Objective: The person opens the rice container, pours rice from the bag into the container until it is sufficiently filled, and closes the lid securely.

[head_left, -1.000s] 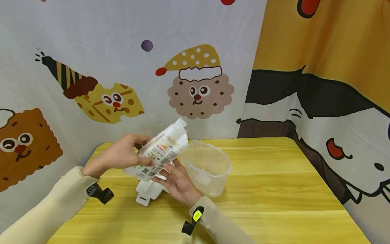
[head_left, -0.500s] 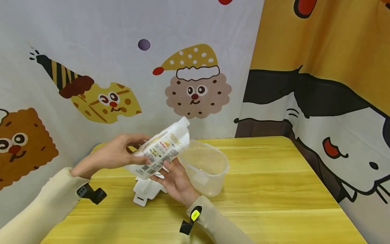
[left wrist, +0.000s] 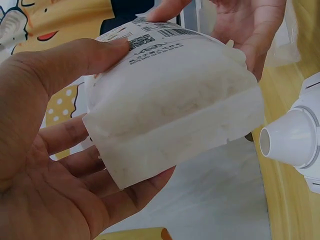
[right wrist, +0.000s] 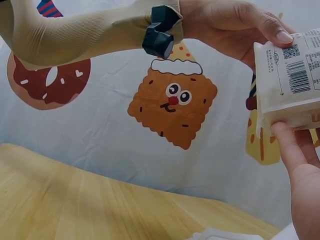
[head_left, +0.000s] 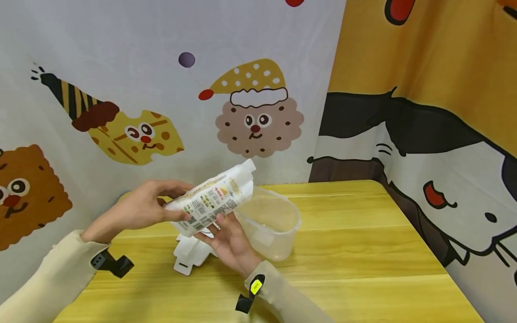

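A white printed food pouch [head_left: 216, 197], with a barcode and a QR code, is held tilted above the table; its top end points up and right. My left hand [head_left: 141, 206] grips its lower end, thumb on the printed face and fingers underneath in the left wrist view. My right hand [head_left: 232, 242] holds the pouch from below, thumb on the near side and fingers partly hidden. Pale contents show faintly through the pouch bottom [left wrist: 175, 120]. Below the hands lies a white plastic piece [head_left: 191, 255], partly covered; the left wrist view shows its cone-shaped spout [left wrist: 287, 142].
Just right of the pouch stands a clear plastic container [head_left: 278, 229], open at the top. Everything rests on a yellow wood-grain table [head_left: 363, 251]. A cartoon-printed curtain [head_left: 161, 89] hangs behind the table's far edge.
The pouch has tipped to a flatter angle in both hands. My left hand has shifted left. The whole scene has slid slightly left in the head view.
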{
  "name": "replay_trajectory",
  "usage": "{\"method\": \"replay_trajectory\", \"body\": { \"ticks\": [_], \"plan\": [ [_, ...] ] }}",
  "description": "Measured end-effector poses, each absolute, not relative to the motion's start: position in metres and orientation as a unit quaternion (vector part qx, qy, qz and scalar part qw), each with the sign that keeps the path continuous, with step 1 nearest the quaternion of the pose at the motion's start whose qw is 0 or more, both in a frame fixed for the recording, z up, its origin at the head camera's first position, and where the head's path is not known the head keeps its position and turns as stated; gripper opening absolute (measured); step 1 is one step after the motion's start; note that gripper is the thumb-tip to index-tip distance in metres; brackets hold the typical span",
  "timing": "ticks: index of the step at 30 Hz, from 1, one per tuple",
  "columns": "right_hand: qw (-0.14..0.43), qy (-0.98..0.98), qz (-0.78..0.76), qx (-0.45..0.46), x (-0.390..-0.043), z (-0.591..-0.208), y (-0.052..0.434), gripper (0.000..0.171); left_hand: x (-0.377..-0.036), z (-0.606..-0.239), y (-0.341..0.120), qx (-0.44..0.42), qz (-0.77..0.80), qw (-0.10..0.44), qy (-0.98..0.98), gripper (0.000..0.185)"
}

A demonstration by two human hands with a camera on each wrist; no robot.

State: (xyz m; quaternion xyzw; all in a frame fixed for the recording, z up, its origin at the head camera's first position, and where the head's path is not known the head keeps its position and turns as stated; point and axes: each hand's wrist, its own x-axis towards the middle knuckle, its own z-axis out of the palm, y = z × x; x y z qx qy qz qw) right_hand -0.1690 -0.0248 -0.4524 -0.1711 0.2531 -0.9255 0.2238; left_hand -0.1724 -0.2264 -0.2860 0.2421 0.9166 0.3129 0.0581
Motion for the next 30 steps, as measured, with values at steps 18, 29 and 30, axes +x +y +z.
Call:
{"method": "replay_trajectory", "body": {
  "ticks": [18, 29, 30],
  "plan": [
    [0.224, 0.233, -0.930, -0.177, -0.1662, -0.4514, -0.0256, 0.068, -0.1715, -0.2809, -0.2201, 0.246, 0.317, 0.037, 0.915, 0.051],
    [0.226, 0.227, -0.931, -0.174, -0.1634, -0.4496, -0.0267, 0.067, -0.1710, -0.2796, -0.2195, 0.253, 0.313, 0.025, 0.915, 0.050],
    [0.226, 0.226, -0.931, -0.174, -0.1632, -0.4493, -0.0267, 0.067, -0.1709, -0.2794, -0.2194, 0.254, 0.312, 0.024, 0.915, 0.051]
  ]
}}
